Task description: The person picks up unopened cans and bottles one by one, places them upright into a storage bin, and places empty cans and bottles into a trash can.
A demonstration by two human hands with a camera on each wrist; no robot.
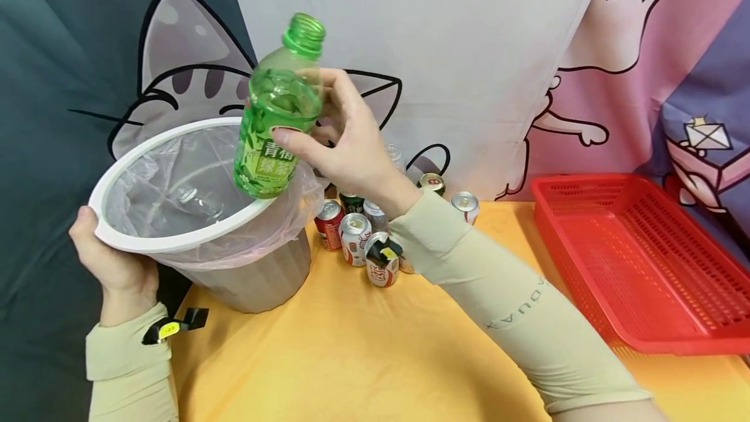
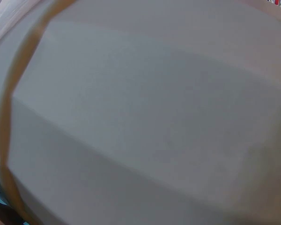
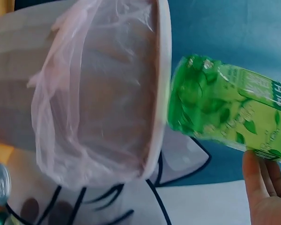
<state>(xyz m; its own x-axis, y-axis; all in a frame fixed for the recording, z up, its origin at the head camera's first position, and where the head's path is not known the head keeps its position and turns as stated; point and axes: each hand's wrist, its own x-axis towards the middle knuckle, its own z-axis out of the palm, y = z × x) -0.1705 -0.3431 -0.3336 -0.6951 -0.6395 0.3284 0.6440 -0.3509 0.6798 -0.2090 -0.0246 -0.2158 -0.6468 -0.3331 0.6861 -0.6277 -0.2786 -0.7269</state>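
A grey, ribbed plastic bin (image 1: 252, 285) with a white rim and a translucent pinkish liner (image 1: 295, 217) leans toward the person's left. Well to its right sits a red, perforated rectangular plastic basket (image 1: 656, 272). The left hand (image 1: 120, 259) grips the bin's left side, thumb by the rim, other fingers hidden. The right hand (image 1: 351, 135), thumb and fingers curled, holds a green, capless plastic bottle (image 1: 272, 129) above the bin's mouth, base near the rim. A clear bottle (image 1: 202, 206) lies inside the bin; metal drink cans (image 1: 355, 239) cluster just right of it. The step seems to be placing the bottle in the bin; the next move would call for lowering it past the rim and loosening the right-hand grip.
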